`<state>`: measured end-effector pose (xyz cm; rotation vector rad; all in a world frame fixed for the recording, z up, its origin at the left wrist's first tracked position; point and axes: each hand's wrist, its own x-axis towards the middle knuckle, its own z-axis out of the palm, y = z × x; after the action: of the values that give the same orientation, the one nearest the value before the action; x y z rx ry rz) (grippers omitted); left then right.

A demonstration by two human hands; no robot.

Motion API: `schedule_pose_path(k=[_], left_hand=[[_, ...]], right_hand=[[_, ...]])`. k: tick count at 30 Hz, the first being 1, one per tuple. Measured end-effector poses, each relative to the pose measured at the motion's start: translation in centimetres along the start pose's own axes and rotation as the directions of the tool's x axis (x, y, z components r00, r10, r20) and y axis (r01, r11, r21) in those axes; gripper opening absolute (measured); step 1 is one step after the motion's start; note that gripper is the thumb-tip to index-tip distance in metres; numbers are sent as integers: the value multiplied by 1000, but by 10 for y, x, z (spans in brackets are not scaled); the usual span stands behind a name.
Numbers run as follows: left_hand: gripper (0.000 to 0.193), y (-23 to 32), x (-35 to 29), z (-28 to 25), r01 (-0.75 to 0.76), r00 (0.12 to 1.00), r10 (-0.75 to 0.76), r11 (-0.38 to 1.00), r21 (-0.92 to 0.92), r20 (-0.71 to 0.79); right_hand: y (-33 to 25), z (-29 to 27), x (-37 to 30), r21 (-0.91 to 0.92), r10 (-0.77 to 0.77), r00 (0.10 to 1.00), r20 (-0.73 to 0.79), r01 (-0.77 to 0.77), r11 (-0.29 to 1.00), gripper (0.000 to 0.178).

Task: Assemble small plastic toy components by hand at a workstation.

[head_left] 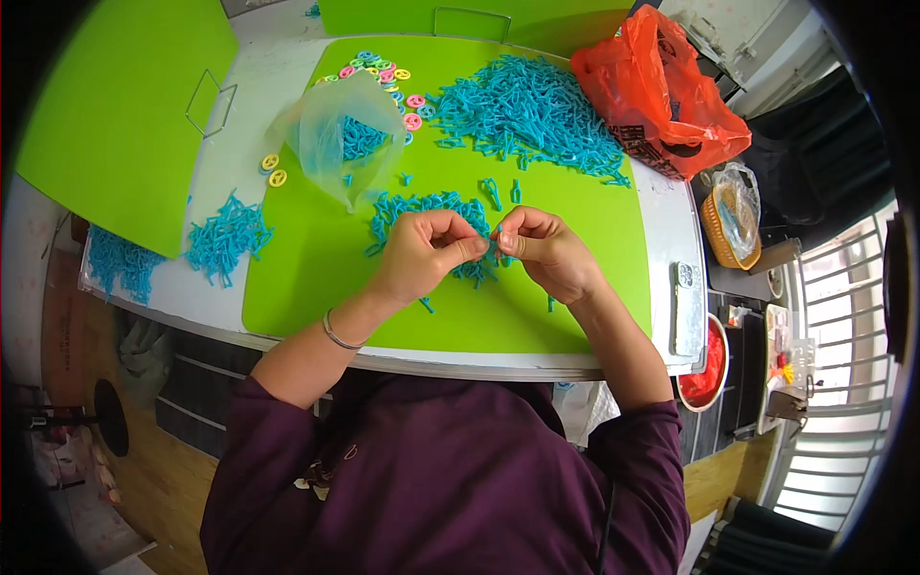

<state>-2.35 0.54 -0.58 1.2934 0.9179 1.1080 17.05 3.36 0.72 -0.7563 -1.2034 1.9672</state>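
Observation:
My left hand (433, 251) and my right hand (546, 251) meet fingertip to fingertip above the green mat (316, 297). Each is closed in a pinch on a small teal plastic piece (497, 233), mostly hidden by the fingers. Beneath and beyond my left hand lies a small pile of similar teal pieces (402, 206). Two teal pieces (492, 192) lie just past my fingertips, apart from the piles. Farther off spreads a large heap of teal pieces (537, 110).
A translucent bag (326, 144) holding teal pieces stands at the back left, beside colourful rings (369, 65). A red plastic bag (652, 86) occupies the far right corner. Another teal pile (230, 235) lies left of the mat. A phone-like object (686, 307) rests at the right edge.

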Motion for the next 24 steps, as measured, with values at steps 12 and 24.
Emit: schedule_pose_path(k=[12,24], left_hand=[[23,3,7,10,209,977,-212,930,-301,25],[19,9,15,-27,422,893,-379,521,-742,242]], right_hand=[[1,-7,13,343,30,988,-153,24,939,11],[-4,-36,22,-959,-653,733,-188,7,283,20]])
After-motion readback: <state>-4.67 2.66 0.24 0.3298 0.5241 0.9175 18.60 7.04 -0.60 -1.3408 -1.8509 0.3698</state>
